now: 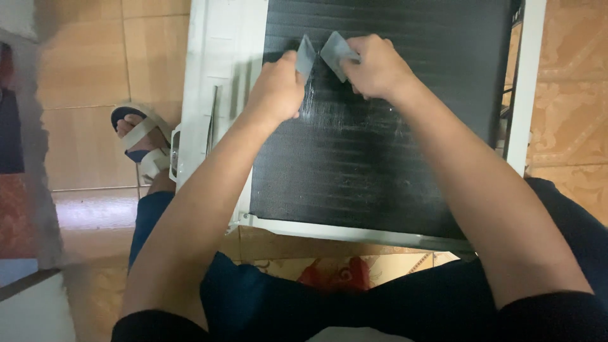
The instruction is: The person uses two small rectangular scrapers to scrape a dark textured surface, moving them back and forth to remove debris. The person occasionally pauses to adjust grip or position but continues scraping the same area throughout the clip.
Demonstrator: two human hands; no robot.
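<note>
The person's dark-clothed lap (380, 304) fills the bottom of the view, nearest the camera, with both bare forearms reaching forward from it.

Beyond the knees lies a big white-framed unit (215, 76), flat on the floor, and its face is a wide black finned panel (361, 177) with fine ridges running across it. A patch of pale scuffing shows on the panel just below the hands.

Tan floor tiles (82, 82) spread to the left, and patterned orange ones show at the right edge. On the left tiles a foot in a pale strapped sandal (140, 136) rests just beside the frame.

The left hand (277, 88) is closed around a small grey card (306, 56), held upright with its edge against the black panel near the top. The right hand (378, 65) is clamped on a second grey card (337, 52), tilted toward the first; the two cards stand just beside each other, nearly touching, and the hands are close together.
</note>
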